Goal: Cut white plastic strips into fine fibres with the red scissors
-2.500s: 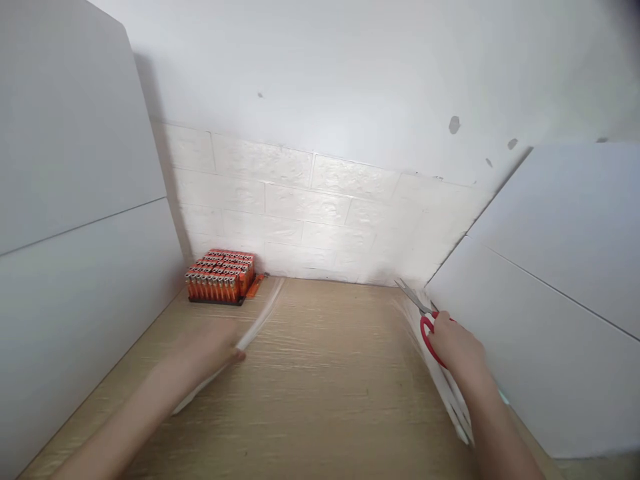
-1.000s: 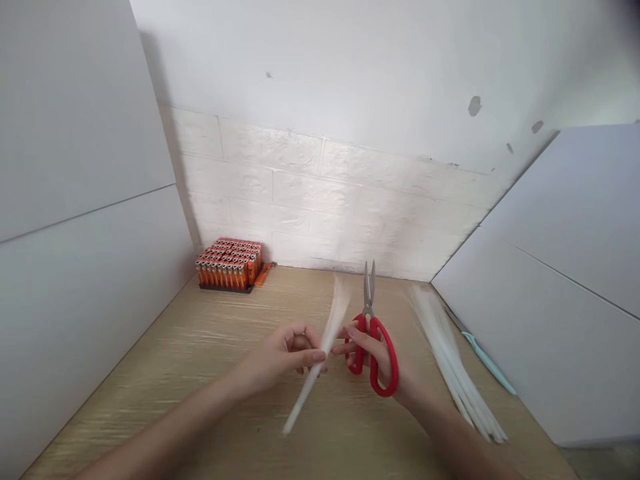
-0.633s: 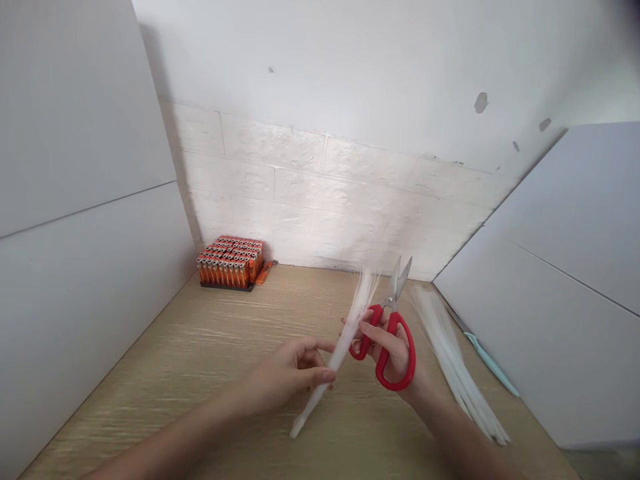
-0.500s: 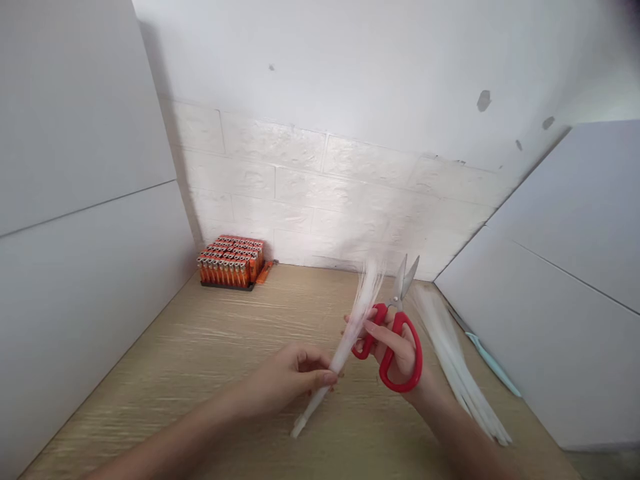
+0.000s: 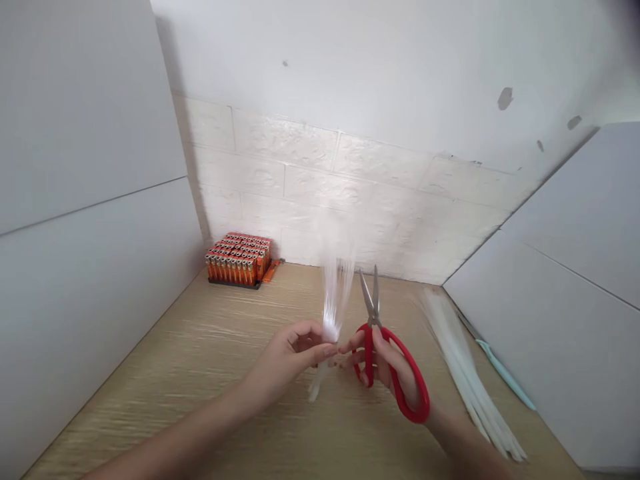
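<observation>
A translucent white bundle of thin strands (image 5: pixel 331 320) stands upright, pinched between the thumb and fingers of my left hand (image 5: pixel 295 353). Its upper ends fan out and blur; a short lower end shows below my fingers. Just to the right, my right hand (image 5: pixel 387 367) holds red-handled scissors (image 5: pixel 411 380), with fingers through the loops. The scissor blades point up and stand slightly apart, beside the strands and not around them.
More white strands (image 5: pixel 465 373) lie on the wooden table (image 5: pixel 200 407) at the right, beside a light-blue-handled knife (image 5: pixel 505 373). A block of orange batteries (image 5: pixel 237 263) stands at the back left, an orange cutter (image 5: pixel 271 271) next to it. White panels flank both sides.
The bundle has turned more upright, its strands spreading. My right hand has come off it and turned, and the scissors have shifted left and tilted. The camera view has moved slightly.
</observation>
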Available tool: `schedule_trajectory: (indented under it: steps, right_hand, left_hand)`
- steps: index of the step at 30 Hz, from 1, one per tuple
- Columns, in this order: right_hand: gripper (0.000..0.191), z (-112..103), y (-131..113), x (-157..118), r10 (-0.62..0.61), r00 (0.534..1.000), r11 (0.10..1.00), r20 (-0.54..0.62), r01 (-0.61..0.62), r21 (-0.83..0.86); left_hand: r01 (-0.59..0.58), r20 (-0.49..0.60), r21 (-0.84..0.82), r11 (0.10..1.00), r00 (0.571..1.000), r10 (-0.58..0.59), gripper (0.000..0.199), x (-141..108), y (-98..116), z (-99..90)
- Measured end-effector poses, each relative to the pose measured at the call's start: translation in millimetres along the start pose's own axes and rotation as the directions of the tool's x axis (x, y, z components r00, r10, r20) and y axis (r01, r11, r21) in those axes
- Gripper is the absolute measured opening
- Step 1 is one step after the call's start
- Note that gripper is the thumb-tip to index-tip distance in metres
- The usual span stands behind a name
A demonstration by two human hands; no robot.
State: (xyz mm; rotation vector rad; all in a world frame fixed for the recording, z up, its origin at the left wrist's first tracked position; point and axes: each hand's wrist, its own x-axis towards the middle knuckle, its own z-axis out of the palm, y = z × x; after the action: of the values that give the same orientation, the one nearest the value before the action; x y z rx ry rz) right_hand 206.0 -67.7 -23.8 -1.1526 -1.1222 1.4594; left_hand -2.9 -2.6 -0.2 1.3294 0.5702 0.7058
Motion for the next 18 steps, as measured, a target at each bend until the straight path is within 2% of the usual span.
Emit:
schedule_trajectory:
  steps: [6,13,18]
  right_hand:
    - [0.046,-0.5,-13.5,-14.2,0.094,0.989,0.991,0.111,-0.082,-0.105]
    - [0.046,5.4,-14.6,-24.7,0.194,0.970,0.963,0.147,-0.159,-0.219]
    - [0.046,11.1,-12.1,-29.2,0.249,0.956,0.944,0.154,-0.204,-0.259]
  left_hand:
    - [-0.051,-0.086,0.009,0.999,0.995,0.052,0.038,-3.0,6.0,3.1]
    - [-0.077,-0.102,0.025,0.997,0.992,0.079,0.049,-5.9,6.3,5.0]
    - [-0.112,-0.171,-0.003,0.994,0.979,0.109,0.051,-5.9,-2.2,9.4]
